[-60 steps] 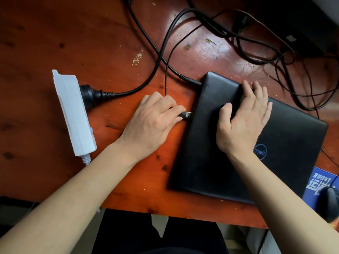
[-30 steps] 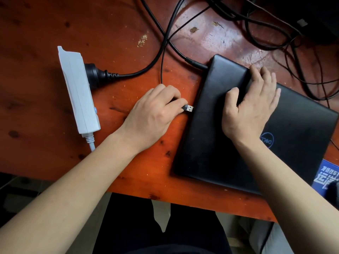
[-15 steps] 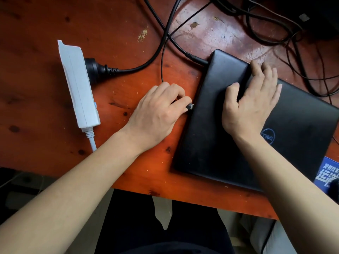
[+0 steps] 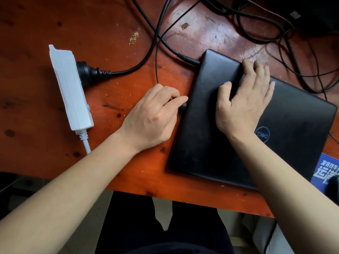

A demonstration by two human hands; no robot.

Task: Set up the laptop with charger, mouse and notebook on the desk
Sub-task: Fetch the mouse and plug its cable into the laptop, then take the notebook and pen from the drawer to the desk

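1. I look down at a red-brown wooden bench [image 4: 45, 24] from the head camera.
2. The black laptop [image 4: 211, 143] lies shut on the bench, at about 3 o'clock in my view. It sits crooked, with its logo up.
3. My left hand [image 4: 154, 114] is curled up tight against the laptop's left edge. Its fingers pinch a small black plug [image 4: 184, 106] right at that edge. The metal tip does not show, so I cannot tell how far in it is.
4. A thin black wire [image 4: 156, 57] runs from under that hand up toward 12 o'clock.
5. My right hand [image 4: 244, 101] lies flat and wide on the laptop lid, fingers spread, pressing down. It holds nothing.
6. The charger cable [image 4: 187, 58] meets the laptop's far left corner, at about 12 o'clock from my left hand.
7. A white power strip [image 4: 70, 88] lies at 9 o'clock. A black plug with a thick cord [image 4: 88, 72] sticks into its side.
8. More black wires [image 4: 256, 19] lie in a tangle at 1 o'clock.
9. A blue thing with white writing [image 4: 326, 167] peeks out at 4 o'clock, partly under the laptop's near right corner. I cannot tell what it is.
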